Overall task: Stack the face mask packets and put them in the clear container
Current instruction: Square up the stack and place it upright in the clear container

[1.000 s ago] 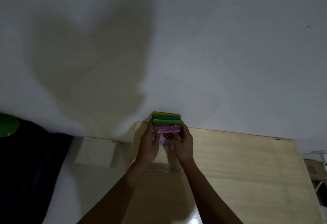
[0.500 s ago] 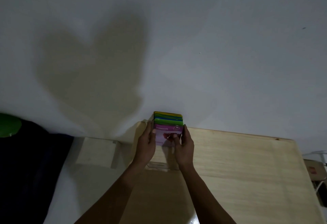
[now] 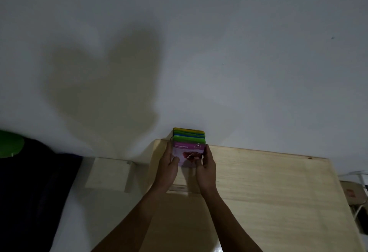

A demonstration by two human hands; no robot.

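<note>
We see a big white wall (image 3: 219,42) and a wooden table (image 3: 268,192) pushed up against it. At the far edge of the table stands the stack of face mask packets (image 3: 188,146), upright, purple one in front. The clear container (image 3: 180,189) sits under it (we can hardly see its sides). Our left hand (image 3: 169,167) and right hand (image 3: 205,169) are closed on the stack from both sides, likely to keep the packets lined up.

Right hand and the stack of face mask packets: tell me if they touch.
Touching. The head view shows the right hand gripping the stack of face mask packets, fingers along its right edge and thumb on the front pomegranate packet.
</note>
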